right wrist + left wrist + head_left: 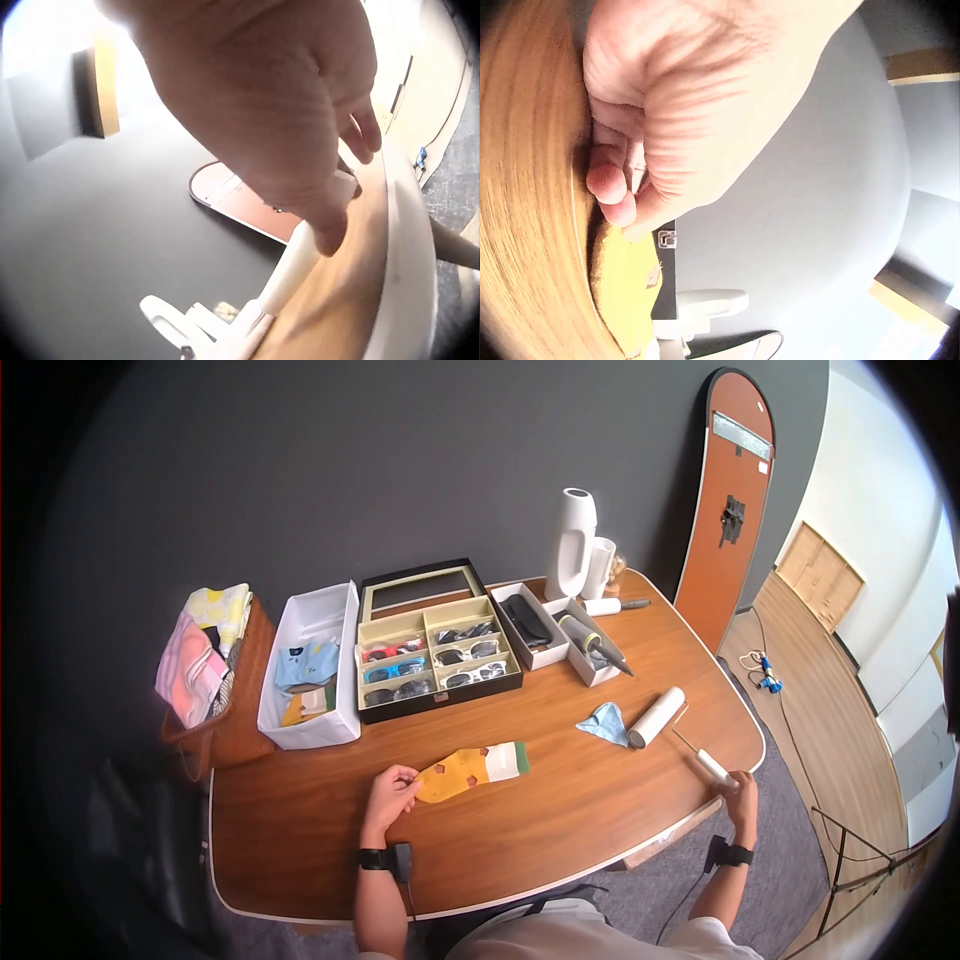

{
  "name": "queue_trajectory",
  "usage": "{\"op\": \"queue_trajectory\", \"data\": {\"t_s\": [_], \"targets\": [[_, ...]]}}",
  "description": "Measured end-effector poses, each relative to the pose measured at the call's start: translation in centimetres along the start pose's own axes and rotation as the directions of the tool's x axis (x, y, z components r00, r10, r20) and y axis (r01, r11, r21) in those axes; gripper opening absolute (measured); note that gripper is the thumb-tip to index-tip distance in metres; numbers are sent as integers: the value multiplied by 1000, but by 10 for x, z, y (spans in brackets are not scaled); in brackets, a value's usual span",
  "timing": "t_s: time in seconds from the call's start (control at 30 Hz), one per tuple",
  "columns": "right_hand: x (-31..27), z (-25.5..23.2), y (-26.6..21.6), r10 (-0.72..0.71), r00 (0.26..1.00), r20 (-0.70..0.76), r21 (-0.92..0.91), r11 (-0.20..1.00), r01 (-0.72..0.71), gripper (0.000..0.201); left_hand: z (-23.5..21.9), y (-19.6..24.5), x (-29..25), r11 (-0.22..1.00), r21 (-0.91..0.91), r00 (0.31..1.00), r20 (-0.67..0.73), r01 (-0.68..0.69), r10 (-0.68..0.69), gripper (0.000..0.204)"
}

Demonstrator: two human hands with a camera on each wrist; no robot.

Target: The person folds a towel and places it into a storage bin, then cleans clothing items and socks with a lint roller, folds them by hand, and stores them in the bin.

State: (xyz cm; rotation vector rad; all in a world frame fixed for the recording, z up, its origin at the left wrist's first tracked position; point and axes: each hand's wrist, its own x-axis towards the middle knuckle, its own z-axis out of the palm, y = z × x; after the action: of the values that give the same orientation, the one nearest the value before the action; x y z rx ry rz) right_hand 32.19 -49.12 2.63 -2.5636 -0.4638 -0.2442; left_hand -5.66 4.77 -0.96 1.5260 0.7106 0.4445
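Note:
Thumb and fingertips of the left hand [393,797] pinch the toe end of a yellow sock [455,774], which lies flat with its white and green cuff pointing right. The left wrist view shows this left hand [682,112] low over the wood, with the yellow sock [622,285] beneath its fingertips. At the table's right edge the right hand [741,800] holds the end of a lint roller's white handle [713,767]; its white roll [657,717] rests on the table. In the right wrist view, the right hand [277,112] has its thumb against the white handle [294,262].
A light blue cloth [605,724] lies left of the roll. Behind are a white bin [309,737] with folded socks, a sunglasses case [440,703], small boxes, a grey-tipped tool [597,644] and a white vase [572,550]. A basket [240,710] of clothes stands left.

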Motion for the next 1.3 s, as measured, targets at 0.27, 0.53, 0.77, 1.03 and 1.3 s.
{"op": "queue_trajectory", "data": {"t_s": [0.27, 0.53, 0.77, 1.03, 1.3], "targets": [[18, -25, -58, 113, 980, -165, 729, 683, 44, 21, 3, -3, -1, 999, -44, 999, -32, -24, 22, 12], [70, 3, -119, 136, 940, -313, 922, 282, 266, 22, 2, -8, 2, 996, -81, 997, -58, -48, 43, 12], [85, 22, -155, 17, 937, -350, 874, 367, 320, 21, 3, -5, 2, 999, -33, 999, -29, -19, 18, 12], [107, 30, -174, 56, 931, -361, 906, 256, 336, 19, 4, -4, 2, 1000, -28, 999, -34, -8, 7, 14], [71, -33, -278, 75, 886, -457, 882, 167, 440, 40, 6, 2, 1, 999, 54, 996, -85, 9, -4, 12]]}}
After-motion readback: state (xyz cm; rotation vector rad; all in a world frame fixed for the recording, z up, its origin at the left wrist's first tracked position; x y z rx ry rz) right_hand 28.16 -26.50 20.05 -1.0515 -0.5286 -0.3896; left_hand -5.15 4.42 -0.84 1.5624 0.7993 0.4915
